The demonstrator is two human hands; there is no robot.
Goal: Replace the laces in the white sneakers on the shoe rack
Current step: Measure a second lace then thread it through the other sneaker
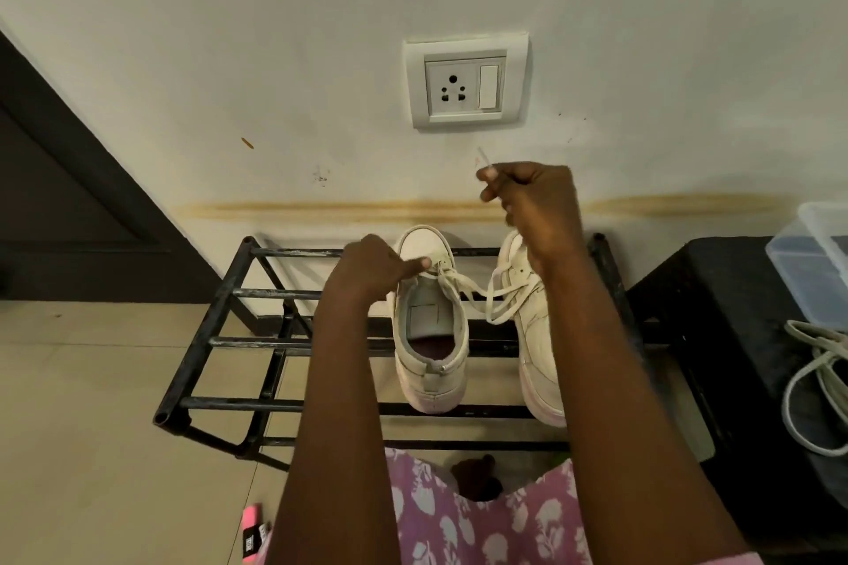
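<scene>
Left hand (367,268) pinches the lace (454,280) at the eyelets of the left sneaker (431,335) on the rack (238,342); right hand (534,206) grips the lace tip above and right of its toe, which points away from me.

The light is soft and a little dim, with a warm yellowish look. It falls evenly on the wall (275,60), and nothing shines or glares. The socket (465,80) has only a thin, faint shadow round its edge. The black stand (716,335) is so dark that it is hard to see any detail on it. The end of the lace (482,157) above the right hand (537,206) is smeared and blurry. Near the edges the picture bends, so the door (69,197) leans over. Everything looks slightly fuzzy.
</scene>
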